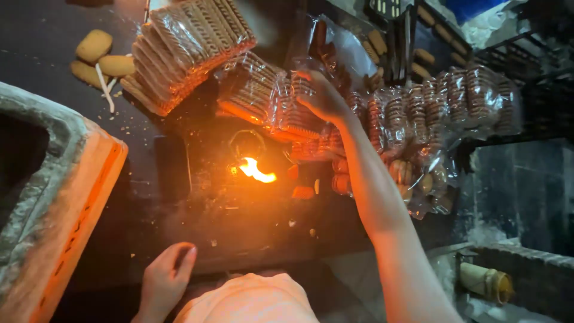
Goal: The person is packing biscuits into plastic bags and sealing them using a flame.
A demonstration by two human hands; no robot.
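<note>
While the right hand (323, 96) pinches a wrapped biscuit pack (293, 107) above the flame (257, 170), many sealed packs (442, 101) line the counter's right edge, loose biscuits (98, 57) remain far left, and the left hand (167, 281) rests curled, empty.

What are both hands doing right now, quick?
Left hand: loosely curled, holding nothing, resting at the dark worktop's near edge.
Right hand: closed on a clear plastic-wrapped pack of brown biscuits.
</note>
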